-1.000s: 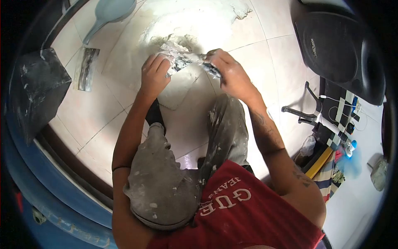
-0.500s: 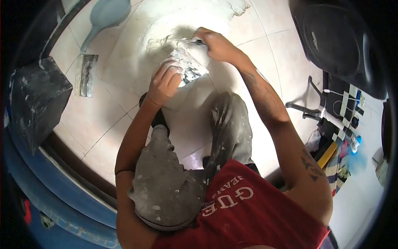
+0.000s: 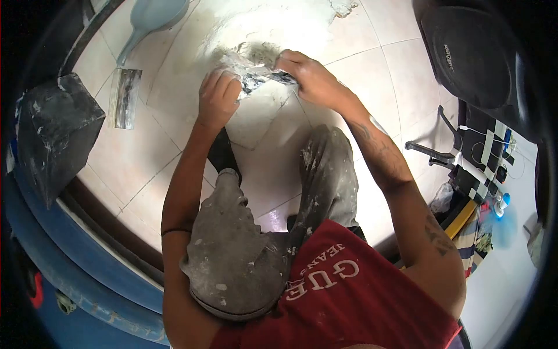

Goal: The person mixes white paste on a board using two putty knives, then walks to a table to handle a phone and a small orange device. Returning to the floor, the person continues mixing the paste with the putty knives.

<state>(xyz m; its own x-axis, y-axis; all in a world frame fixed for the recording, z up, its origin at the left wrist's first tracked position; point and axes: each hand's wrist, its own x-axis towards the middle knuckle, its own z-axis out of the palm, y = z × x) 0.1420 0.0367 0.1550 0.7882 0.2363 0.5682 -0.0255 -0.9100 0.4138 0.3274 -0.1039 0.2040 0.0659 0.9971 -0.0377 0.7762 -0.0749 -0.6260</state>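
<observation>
Over the pale tiled floor, my left hand [image 3: 220, 99] grips a flat plate [image 3: 251, 81] smeared with white paste, its fingers curled over the near edge. My right hand [image 3: 308, 77] is closed round a dark, paste-spotted spatula [image 3: 280, 76], whose blade meets the plate's right side. Just beyond both hands lies a mound of wet whitish paste [image 3: 258, 53] on the floor, partly hidden by the plate and my fingers.
A grey-blue scoop [image 3: 156, 13] and a metal blade [image 3: 125, 99] lie on the tiles at left, beside a dark box [image 3: 58, 134]. At right are a black speaker [image 3: 468, 58], a black stand [image 3: 433, 150] and cables.
The plate has tilted flatter and moved up and left with my left hand. My right hand has come slightly down and right, and the spatula now meets the plate.
</observation>
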